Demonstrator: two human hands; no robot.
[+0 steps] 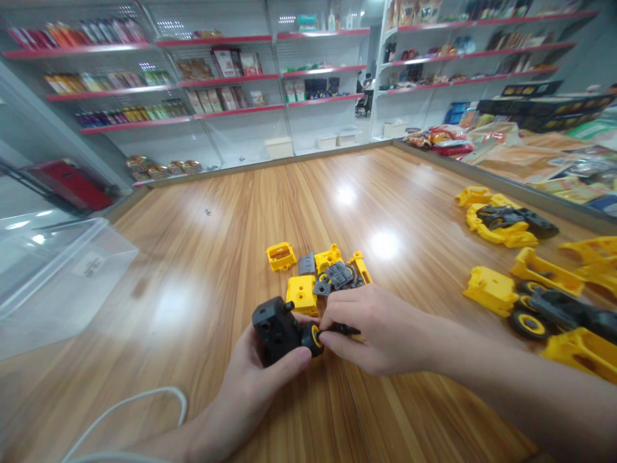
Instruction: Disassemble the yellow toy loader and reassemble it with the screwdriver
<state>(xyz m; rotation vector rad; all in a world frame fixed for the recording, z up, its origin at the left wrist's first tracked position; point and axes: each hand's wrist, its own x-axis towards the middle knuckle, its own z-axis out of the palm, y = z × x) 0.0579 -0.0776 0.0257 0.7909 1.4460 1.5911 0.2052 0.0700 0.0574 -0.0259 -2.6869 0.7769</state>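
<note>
My left hand is closed around a black toy block that carries a small black wheel with a yellow hub. My right hand pinches a thin black tool pointed at that wheel. Just beyond the hands lies a small heap of yellow and grey toy parts on the wooden table.
More yellow and black toy vehicle parts lie at the right, with another cluster farther back. A clear plastic box stands at the left. A white cable runs near my left arm. Shop shelves line the back.
</note>
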